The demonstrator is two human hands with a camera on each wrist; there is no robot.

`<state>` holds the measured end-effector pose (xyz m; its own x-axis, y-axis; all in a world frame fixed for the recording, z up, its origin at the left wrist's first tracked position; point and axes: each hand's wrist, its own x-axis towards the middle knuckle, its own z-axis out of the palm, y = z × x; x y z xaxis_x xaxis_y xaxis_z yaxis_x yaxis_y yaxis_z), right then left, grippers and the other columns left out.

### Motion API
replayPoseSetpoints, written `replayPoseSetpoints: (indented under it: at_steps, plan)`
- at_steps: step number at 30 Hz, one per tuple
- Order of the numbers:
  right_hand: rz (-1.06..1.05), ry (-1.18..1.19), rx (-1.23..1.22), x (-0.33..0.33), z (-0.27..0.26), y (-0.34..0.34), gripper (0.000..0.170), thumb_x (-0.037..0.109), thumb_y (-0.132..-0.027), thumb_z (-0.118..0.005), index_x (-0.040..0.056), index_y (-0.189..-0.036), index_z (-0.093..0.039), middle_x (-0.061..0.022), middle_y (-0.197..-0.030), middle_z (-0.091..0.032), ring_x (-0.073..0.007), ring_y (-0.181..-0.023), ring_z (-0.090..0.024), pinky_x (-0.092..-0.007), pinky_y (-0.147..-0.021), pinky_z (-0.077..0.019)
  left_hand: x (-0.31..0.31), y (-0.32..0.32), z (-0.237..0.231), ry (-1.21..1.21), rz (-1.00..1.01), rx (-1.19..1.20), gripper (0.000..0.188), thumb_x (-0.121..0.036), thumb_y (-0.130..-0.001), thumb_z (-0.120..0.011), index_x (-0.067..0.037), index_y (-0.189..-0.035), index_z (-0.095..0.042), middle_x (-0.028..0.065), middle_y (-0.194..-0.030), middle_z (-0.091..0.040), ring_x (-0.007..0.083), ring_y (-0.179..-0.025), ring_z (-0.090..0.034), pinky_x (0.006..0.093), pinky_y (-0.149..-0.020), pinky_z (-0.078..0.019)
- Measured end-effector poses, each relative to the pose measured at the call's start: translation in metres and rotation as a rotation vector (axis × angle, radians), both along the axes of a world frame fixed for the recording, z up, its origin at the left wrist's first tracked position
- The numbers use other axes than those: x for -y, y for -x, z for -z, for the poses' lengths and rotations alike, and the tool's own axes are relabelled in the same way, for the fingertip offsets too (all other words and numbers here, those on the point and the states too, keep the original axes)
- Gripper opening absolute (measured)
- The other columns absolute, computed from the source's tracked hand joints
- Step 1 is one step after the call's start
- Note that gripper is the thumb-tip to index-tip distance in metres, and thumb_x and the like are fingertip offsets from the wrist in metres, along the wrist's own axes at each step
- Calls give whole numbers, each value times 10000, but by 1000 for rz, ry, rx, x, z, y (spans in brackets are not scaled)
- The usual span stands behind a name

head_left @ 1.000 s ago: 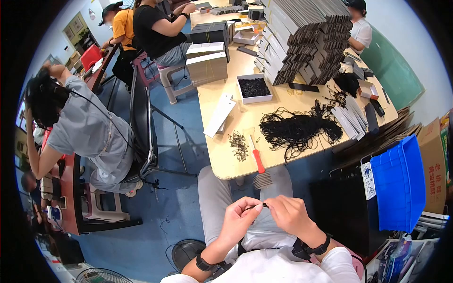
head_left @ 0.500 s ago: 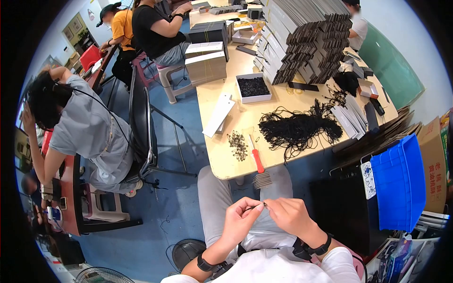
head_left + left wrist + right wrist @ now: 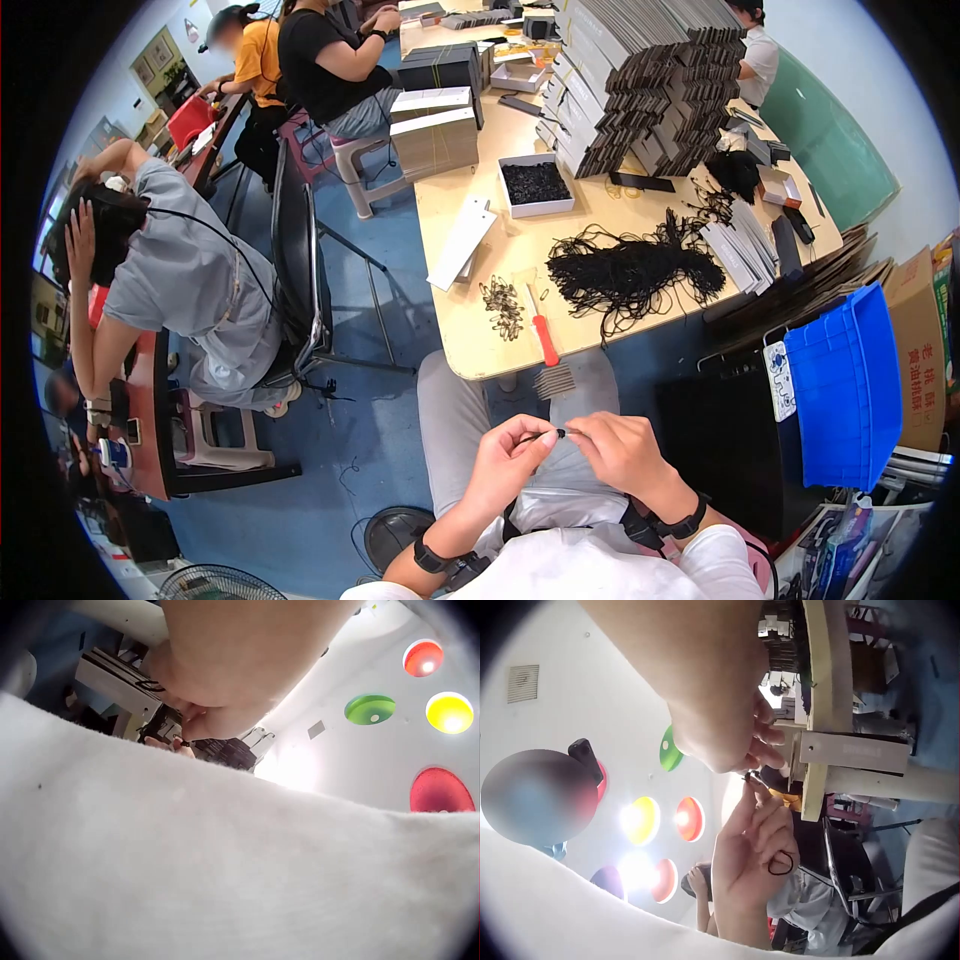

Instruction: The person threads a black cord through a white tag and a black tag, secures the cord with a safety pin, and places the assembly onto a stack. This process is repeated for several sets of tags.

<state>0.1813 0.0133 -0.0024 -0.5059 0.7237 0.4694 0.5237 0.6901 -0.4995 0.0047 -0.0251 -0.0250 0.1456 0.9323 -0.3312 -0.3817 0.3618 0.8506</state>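
Over the lap in the head view, my left hand pinches a thin black cord between thumb and forefinger. My right hand meets it from the other side, its thumb and forefinger pinching a small black piece at the cord's end. A loop of the black cord hangs across the left palm in the right wrist view. On the thigh just beyond the hands lies a fanned row of grey tags. The left wrist view is mostly covered by white sleeve.
On the table lie small metal pins, a red-handled tool, a heap of black cords and white tags. Behind them stand a box of small black pieces and tall tag stacks. A blue bin is at right.
The right fingertips have drawn slightly apart from the left ones, so more of the small black piece shows between them. Both hands stay over the lap.
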Motion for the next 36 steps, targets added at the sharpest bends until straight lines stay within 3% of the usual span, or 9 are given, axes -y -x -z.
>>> replayPoseSetpoints:
  at_steps: [2,4,5,14,19,22,26,30,36]
  plan:
    - [-3,-24,5,2,4,0,144,58,-780,-688,50,-902,-611,-41,-684,-594,-204,-577,-615,-307,-502,-484,0,1,0,-2,1,-13,105,-115,-931,-628,-21,-974,-614,-98,-702,-489,-24,-583,-368,156,-499,-283]
    - [-5,-49,9,3,5,0,150,55,-771,-690,48,-902,-618,-41,-670,-590,-202,-571,-612,-304,-498,-481,1,3,2,30,25,-3,100,-81,-920,-632,0,-977,-614,-27,-821,-600,1,-728,-514,161,-654,-439]
    - [-6,-66,24,3,4,1,156,47,-763,-690,42,-903,-622,-42,-657,-583,-197,-563,-608,-300,-494,-478,1,3,3,30,26,-3,100,-81,-920,-632,0,-977,-614,-27,-821,-600,1,-728,-514,161,-654,-439]
    - [4,-101,50,4,7,2,181,7,-731,-666,17,-905,-617,-41,-637,-561,-182,-543,-587,-297,-479,-463,2,-2,4,20,-10,32,91,-70,-918,-631,6,-968,-627,-35,-811,-601,-6,-690,-486,161,-593,-391]
    - [-17,-104,109,2,3,1,140,21,-741,-638,30,-875,-597,-44,-667,-570,-183,-567,-592,-300,-491,-465,5,-8,-5,-150,-84,-263,100,-69,-909,-643,22,-950,-634,-74,-699,-529,-25,-598,-391,149,-504,-284]
    - [-7,-35,64,2,6,2,132,-3,-730,-654,38,-838,-591,-68,-681,-588,-237,-578,-603,-322,-510,-478,6,-12,-7,-237,-121,-405,112,-76,-910,-644,28,-947,-631,-82,-673,-504,-28,-579,-360,156,-485,-246]
    - [-20,28,30,1,7,2,87,5,-789,-623,37,-850,-568,-69,-683,-585,-249,-586,-607,-328,-513,-480,5,-11,-5,-236,-107,-404,114,-75,-913,-639,31,-954,-630,-80,-683,-514,-28,-586,-371,151,-495,-268]
    - [-35,141,-22,2,8,1,43,17,-845,-597,30,-874,-568,-73,-690,-596,-255,-595,-622,-332,-518,-487,4,-7,2,-120,-68,-226,117,-82,-916,-640,28,-957,-633,-75,-697,-526,-26,-592,-384,145,-506,-294]
    - [-31,166,-45,4,10,2,86,41,-840,-621,27,-918,-589,-79,-729,-635,-253,-613,-636,-340,-522,-492,4,-8,6,-69,-83,-209,115,-86,-914,-640,13,-971,-646,-103,-660,-478,-30,-573,-345,159,-493,-259]
